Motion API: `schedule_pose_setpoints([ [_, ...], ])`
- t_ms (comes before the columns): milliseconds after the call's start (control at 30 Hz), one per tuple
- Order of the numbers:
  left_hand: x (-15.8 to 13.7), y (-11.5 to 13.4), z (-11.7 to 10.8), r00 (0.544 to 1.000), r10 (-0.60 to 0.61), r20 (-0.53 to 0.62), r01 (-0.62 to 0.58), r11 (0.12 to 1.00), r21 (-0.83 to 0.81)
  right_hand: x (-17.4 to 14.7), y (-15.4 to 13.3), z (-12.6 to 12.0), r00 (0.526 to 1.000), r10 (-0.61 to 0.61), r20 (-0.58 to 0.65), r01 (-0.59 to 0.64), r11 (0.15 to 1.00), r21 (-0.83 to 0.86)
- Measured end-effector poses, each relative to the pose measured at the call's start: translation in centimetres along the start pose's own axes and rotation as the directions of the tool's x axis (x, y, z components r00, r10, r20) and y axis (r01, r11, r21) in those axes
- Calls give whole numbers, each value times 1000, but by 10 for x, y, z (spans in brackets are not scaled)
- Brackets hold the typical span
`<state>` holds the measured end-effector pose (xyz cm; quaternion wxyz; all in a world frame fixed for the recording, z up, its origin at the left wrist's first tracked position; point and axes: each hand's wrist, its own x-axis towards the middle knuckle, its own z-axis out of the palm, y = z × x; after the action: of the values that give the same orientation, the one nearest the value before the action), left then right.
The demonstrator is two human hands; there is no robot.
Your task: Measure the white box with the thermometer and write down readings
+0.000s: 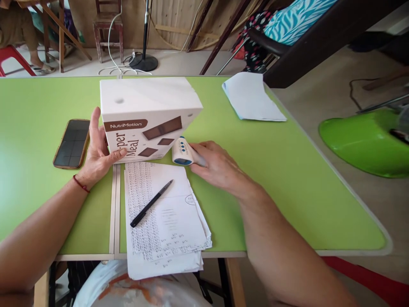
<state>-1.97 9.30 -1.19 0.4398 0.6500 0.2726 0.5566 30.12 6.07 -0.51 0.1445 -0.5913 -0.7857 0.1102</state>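
Observation:
My left hand [99,149] grips a white box [150,94] at its left side, thumb on the printed front and fingers behind the edge. Brown panels and the words "NutriMotion" and "Meal" show on the box. Whether its bottom edge rests on the table cannot be made out. Just right of the box, my right hand [219,164] is wrapped round a white handheld device [182,150] with blue buttons and a blue end; its exact kind is unclear. Below lie handwritten sheets of paper [179,204], partly over the table's front edge, with a black pen [151,203] slanting across them.
A smartphone [72,143] in a brown case lies left of my left hand on the green table [287,192]. Folded white paper [252,96] is at the back right. Beyond stand a chair [108,27] and a stand base [143,62] with cables; another person sits top right.

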Motion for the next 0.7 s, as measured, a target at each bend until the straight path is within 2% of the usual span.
schedule_pose_setpoints([
  [200,2,6,4,994,-113,-8,114,992,58,0,10,11,991,-54,-121,61,996,58],
  [300,2,2,1,990,-140,-15,141,988,65,-4,0,6,951,-116,-285,135,990,49],
  [367,1,0,-1,989,-142,-28,144,986,82,-10,-13,2,917,-207,-340,254,962,99],
  [467,-2,2,-1,992,-120,-49,127,971,201,-19,-36,1,880,-410,-242,458,867,196],
  [533,-4,6,2,991,-116,-68,132,937,323,-23,-47,5,842,-516,-154,537,828,162],
  [633,-7,9,5,982,-146,-117,185,859,477,-24,-52,11,791,-604,-98,611,788,73],
  [700,-7,5,6,977,-168,-131,212,824,525,-23,-52,12,790,-600,-125,611,787,80],
])
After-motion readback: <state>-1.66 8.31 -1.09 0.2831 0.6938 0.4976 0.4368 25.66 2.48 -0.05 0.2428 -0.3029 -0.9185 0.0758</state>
